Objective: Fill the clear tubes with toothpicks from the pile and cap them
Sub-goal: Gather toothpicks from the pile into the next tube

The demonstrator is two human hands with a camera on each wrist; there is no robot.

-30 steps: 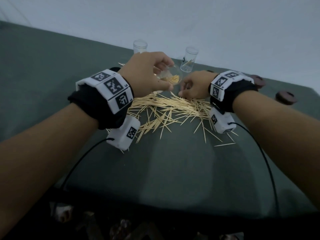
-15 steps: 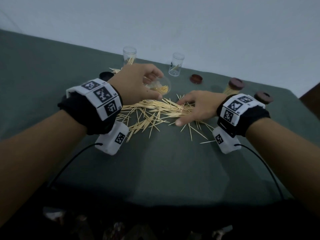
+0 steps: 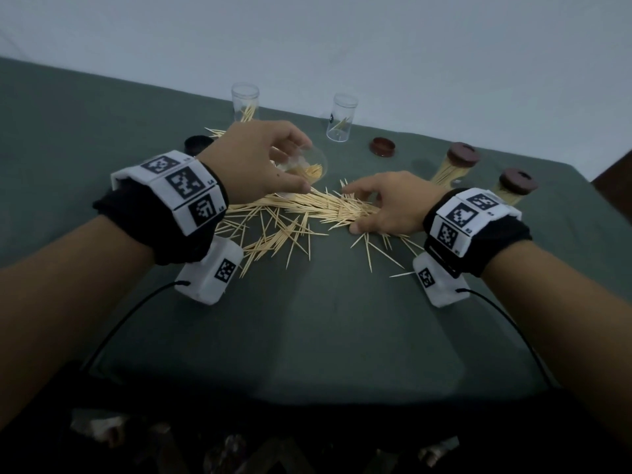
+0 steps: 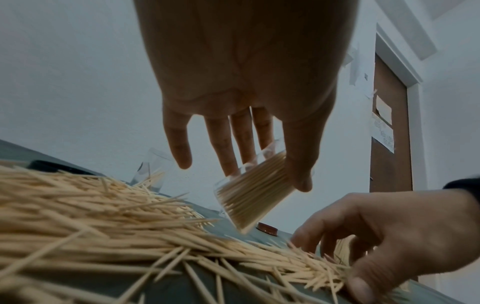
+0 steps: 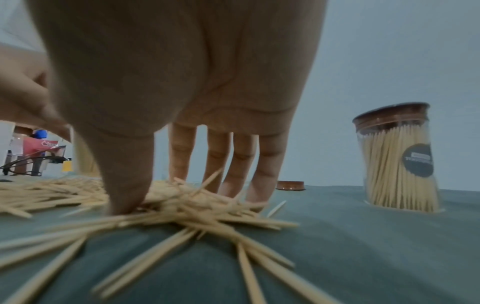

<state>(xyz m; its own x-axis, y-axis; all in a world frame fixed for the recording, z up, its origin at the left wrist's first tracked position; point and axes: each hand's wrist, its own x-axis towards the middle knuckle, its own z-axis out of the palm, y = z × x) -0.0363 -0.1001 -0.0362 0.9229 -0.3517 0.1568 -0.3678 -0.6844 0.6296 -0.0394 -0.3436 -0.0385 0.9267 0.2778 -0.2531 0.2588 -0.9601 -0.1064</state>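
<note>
My left hand (image 3: 260, 159) grips a clear tube (image 3: 307, 165) tilted on its side just above the toothpick pile (image 3: 307, 206), its mouth toward the right. The left wrist view shows that tube (image 4: 254, 189) packed most of the way with toothpicks, held between thumb and fingers. To the right, my right hand (image 3: 386, 203) rests on the pile's right end. Its fingers (image 5: 228, 164) point straight down into the toothpicks (image 5: 182, 205) and the thumb presses at the near side. Nothing is lifted.
Two uncapped clear tubes (image 3: 245, 102) (image 3: 341, 118) stand at the back, each with a few toothpicks. Two full tubes with brown caps (image 3: 455, 165) (image 3: 513, 188) stand at the right. A loose brown cap (image 3: 382, 147) and a black cap (image 3: 198, 144) lie on the green cloth.
My right hand has left the tube's mouth, moved right and come down spread on the pile's right end. The left hand still holds the tilted tube.
</note>
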